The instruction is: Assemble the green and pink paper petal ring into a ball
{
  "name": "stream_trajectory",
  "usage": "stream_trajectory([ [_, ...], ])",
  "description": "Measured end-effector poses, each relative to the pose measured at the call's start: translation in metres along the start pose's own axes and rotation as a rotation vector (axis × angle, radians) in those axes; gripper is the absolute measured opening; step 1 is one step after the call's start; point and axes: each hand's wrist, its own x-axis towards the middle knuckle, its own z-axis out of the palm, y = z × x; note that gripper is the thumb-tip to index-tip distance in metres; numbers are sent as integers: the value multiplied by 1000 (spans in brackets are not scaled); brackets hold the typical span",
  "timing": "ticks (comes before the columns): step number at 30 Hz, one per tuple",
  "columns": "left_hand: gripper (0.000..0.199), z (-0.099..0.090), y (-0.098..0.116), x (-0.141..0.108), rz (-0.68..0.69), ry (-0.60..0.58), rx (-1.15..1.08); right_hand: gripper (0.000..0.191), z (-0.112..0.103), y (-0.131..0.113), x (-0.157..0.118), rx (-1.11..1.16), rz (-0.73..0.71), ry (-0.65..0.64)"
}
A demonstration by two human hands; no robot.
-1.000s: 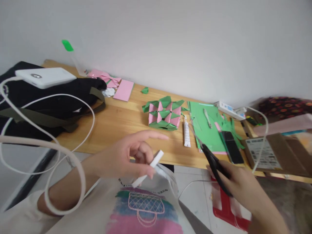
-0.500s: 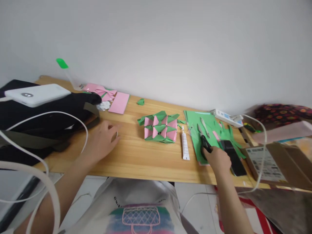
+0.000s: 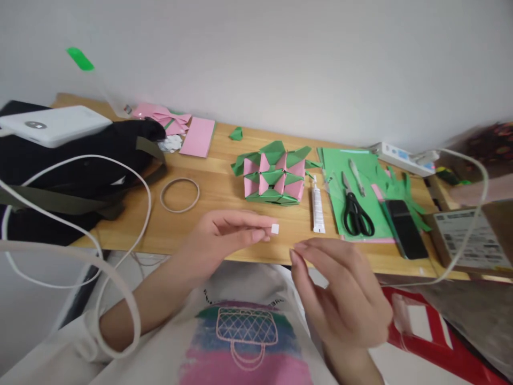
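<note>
Between its thumb and fingers, my left hand point(image 3: 232, 235) pinches a small white square piece point(image 3: 274, 229) by the table's front edge. Facing it, my right hand point(image 3: 340, 291) has thumb and forefinger brought together; whatever they may hold is too small to see. A folded pink and green paper model point(image 3: 273, 174) stands beyond the hands. To its right lies a white glue tube point(image 3: 318, 208). Black-handled scissors point(image 3: 356, 214) rest on a green paper sheet point(image 3: 334, 166). Left of the model is a thin tape ring point(image 3: 180, 195), lying flat.
A white power bank point(image 3: 56, 125) sits on a black bag point(image 3: 128, 144) at left, with looping white cables point(image 3: 120, 289). Pink paper point(image 3: 199, 136) lies at the back. A phone point(image 3: 406, 229), power strip point(image 3: 403, 159) and cardboard box point(image 3: 473, 235) are at right.
My right hand has let go of the scissors and come toward the middle. My left hand has moved right, off the tape ring, and shows the white square. The view has tilted down.
</note>
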Motion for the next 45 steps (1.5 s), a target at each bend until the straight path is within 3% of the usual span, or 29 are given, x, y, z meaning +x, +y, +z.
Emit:
stream_trajectory([
  [13, 23, 9, 6, -8, 70, -61, 109, 29, -5, 15, -2, -159, -222, -109],
  [27, 12, 14, 13, -13, -142, -65, -21, 23, -23, 15, 2, -215, -346, -191],
  [34, 16, 13, 10, -13, -44, -81, 82, 19, -23, 16, 1, -223, -314, -221],
  [40, 20, 10, -4, -9, 217, -67, 448, 18, -8, 26, 3, -144, -268, -172],
  [45, 21, 8, -20, 3, 406, 91, 795, 19, 5, 38, 0, -66, -160, -129],
])
